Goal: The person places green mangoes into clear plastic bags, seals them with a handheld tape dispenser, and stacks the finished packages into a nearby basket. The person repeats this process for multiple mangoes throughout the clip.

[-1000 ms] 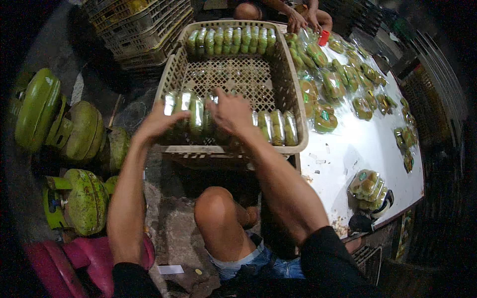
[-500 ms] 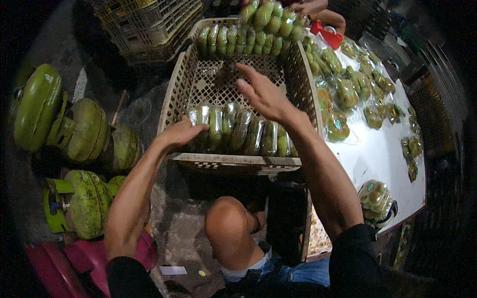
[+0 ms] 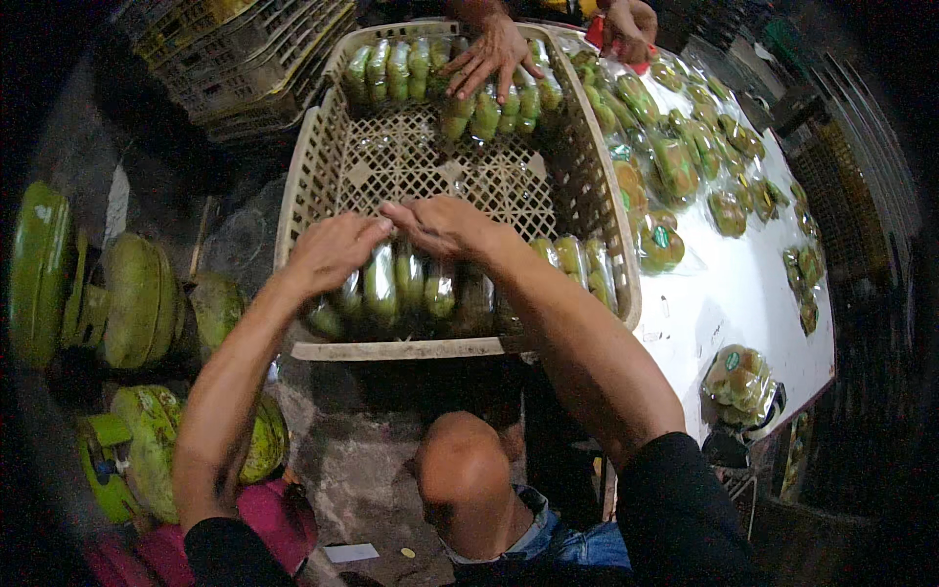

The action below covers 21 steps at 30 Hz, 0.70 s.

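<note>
A cream plastic crate [image 3: 618, 225] holds rows of green fruit in clear bags. My left hand [image 3: 337, 249] is closed over the tops of bagged fruit [image 3: 381, 284] at the left of the near row. Beside it, my right hand [image 3: 440, 230] bends its fingers over the same row, its fingertips almost at my left hand. More bags [image 3: 572, 259] stand at the near row's right end. At the far end, another person's spread hand [image 3: 489, 59] rests on bagged fruit [image 3: 484, 117].
A white table [image 3: 734, 293] with many fruit bags [image 3: 675, 171] stands right. The other person's second hand [image 3: 631, 29] is by a red object [image 3: 597, 34]. Stacked crates [image 3: 235, 54] stand upper left, green gas cylinders [image 3: 137, 293] left, magenta cylinders [image 3: 274, 533] lower left.
My right hand has come down from mid-crate onto the near row, beside my left. The other person's raised bags are down in the crate's far end, with a hand on them.
</note>
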Each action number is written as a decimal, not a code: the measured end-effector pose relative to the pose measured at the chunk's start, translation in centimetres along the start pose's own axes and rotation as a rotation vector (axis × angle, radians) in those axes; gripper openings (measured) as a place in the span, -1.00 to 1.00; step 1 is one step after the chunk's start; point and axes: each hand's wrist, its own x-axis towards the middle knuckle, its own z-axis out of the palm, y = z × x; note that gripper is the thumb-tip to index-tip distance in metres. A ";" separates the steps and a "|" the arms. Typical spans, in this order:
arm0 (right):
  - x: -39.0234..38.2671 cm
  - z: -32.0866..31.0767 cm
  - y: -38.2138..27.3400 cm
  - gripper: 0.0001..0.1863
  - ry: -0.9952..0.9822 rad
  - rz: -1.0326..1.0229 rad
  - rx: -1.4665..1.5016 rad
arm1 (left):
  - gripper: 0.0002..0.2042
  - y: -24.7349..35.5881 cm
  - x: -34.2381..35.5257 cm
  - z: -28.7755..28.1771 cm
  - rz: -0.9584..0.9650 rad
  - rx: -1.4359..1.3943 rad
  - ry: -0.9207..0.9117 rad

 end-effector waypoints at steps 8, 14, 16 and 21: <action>-2.2 -0.1 -3.2 -0.58 0.207 -0.155 -0.515 | -0.21 -0.1 0.0 -1.8 -0.161 -0.050 -0.275; -19.5 -8.1 6.2 -0.71 1.195 0.295 -0.378 | -0.14 1.9 0.7 -3.4 -0.134 -0.071 -0.109; -26.1 -9.0 11.5 -0.34 0.922 1.049 -0.337 | -0.17 4.2 -0.6 -2.8 -0.059 -0.002 0.156; -28.0 -4.4 19.3 0.03 0.765 1.330 -0.385 | -0.12 14.1 -5.6 -1.5 0.205 -0.271 0.248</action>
